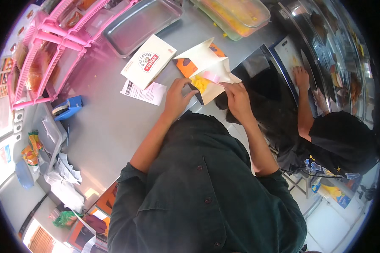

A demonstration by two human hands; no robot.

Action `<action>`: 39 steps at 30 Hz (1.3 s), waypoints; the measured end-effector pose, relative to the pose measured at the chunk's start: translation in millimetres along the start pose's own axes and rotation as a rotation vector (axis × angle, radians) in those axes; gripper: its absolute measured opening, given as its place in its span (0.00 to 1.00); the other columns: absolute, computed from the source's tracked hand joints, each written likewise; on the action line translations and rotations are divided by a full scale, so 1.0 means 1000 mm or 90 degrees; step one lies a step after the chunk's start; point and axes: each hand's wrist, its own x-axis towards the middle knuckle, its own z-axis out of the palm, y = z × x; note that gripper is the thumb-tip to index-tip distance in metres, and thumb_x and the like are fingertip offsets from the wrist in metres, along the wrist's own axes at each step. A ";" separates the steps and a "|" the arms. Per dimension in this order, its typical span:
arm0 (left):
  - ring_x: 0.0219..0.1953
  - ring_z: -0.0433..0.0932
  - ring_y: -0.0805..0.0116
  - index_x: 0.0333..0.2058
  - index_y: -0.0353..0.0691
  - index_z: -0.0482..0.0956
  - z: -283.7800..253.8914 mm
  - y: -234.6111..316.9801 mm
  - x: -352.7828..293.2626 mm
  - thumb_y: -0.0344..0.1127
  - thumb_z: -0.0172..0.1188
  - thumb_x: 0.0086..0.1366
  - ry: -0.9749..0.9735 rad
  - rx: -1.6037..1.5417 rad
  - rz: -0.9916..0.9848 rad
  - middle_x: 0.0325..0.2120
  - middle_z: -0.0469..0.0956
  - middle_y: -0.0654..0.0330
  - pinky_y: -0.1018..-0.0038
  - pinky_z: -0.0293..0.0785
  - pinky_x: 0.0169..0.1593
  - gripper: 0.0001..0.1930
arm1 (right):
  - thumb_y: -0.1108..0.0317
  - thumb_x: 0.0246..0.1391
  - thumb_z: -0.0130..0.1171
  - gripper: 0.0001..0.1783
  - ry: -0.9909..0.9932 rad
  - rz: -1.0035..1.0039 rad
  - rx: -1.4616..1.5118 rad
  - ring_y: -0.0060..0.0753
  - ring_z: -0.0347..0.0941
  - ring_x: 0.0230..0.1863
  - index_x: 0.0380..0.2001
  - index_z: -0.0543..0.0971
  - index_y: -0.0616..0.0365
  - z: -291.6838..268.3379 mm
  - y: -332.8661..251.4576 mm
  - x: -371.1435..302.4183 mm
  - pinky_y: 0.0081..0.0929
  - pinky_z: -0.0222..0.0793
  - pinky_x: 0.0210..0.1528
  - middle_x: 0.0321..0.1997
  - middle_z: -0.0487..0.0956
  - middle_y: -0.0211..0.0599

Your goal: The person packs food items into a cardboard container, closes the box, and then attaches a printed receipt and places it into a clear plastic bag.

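An open paper food box (210, 49), white inside with orange and dark printed sides, sits near the counter's front edge. Yellow pieces (199, 84) lie inside it, beside a small pink item (211, 76) whose kind I cannot make out. My left hand (178, 99) has its thumb and fingers closed on the box's near left side. With its fingers pinched, my right hand (239, 100) holds the near right flap. Just left of the open box is a closed white food box (149, 61) with a printed red and black emblem, partly covering a printed paper slip (150, 93).
Behind the boxes stand a metal tray (142, 26) and a clear tub (236, 19) of yellow food. A pink rack (50, 31) and blue tape dispenser (68, 108) are at left. On my right, a co-worker's hand (301, 78) rests near a knife (305, 59) on a board.
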 end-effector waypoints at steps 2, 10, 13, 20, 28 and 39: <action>0.44 0.76 0.52 0.44 0.38 0.75 -0.002 0.009 0.001 0.36 0.76 0.48 -0.013 0.028 -0.002 0.40 0.75 0.52 0.63 0.74 0.47 0.25 | 0.74 0.59 0.52 0.13 0.005 -0.013 -0.004 0.51 0.70 0.37 0.43 0.82 0.59 0.005 0.004 0.002 0.41 0.66 0.45 0.35 0.80 0.46; 0.49 0.73 0.50 0.50 0.39 0.71 0.000 0.009 -0.004 0.39 0.80 0.40 -0.042 0.048 -0.029 0.46 0.71 0.52 0.62 0.72 0.51 0.38 | 0.75 0.59 0.50 0.13 -0.072 0.007 -0.020 0.55 0.72 0.42 0.43 0.82 0.60 -0.009 -0.010 0.014 0.44 0.67 0.49 0.35 0.80 0.49; 0.50 0.72 0.49 0.50 0.38 0.69 0.002 0.008 -0.004 0.39 0.81 0.39 -0.047 0.051 -0.034 0.46 0.69 0.51 0.62 0.71 0.52 0.40 | 0.77 0.56 0.49 0.16 -0.169 -0.009 -0.095 0.53 0.73 0.44 0.44 0.82 0.59 -0.006 -0.014 0.012 0.43 0.68 0.52 0.35 0.80 0.49; 0.52 0.70 0.46 0.51 0.38 0.67 0.005 0.004 -0.004 0.38 0.81 0.39 -0.040 0.046 -0.028 0.47 0.67 0.49 0.60 0.70 0.53 0.41 | 0.78 0.51 0.49 0.18 -0.133 -0.054 -0.141 0.52 0.73 0.43 0.43 0.82 0.59 -0.024 0.000 0.024 0.43 0.69 0.51 0.34 0.80 0.49; 0.53 0.70 0.47 0.53 0.39 0.67 0.008 0.004 -0.004 0.39 0.81 0.39 -0.037 0.048 -0.031 0.48 0.67 0.49 0.61 0.70 0.55 0.42 | 0.80 0.47 0.48 0.21 -0.136 -0.050 -0.093 0.54 0.72 0.41 0.45 0.81 0.60 0.014 -0.006 0.023 0.45 0.69 0.47 0.34 0.80 0.50; 0.52 0.71 0.48 0.52 0.39 0.69 0.007 0.007 -0.005 0.38 0.80 0.42 -0.032 0.040 -0.066 0.48 0.68 0.50 0.61 0.70 0.54 0.39 | 0.76 0.57 0.50 0.17 -0.039 -0.016 -0.035 0.50 0.69 0.35 0.48 0.81 0.58 -0.002 0.002 0.017 0.41 0.66 0.41 0.30 0.76 0.47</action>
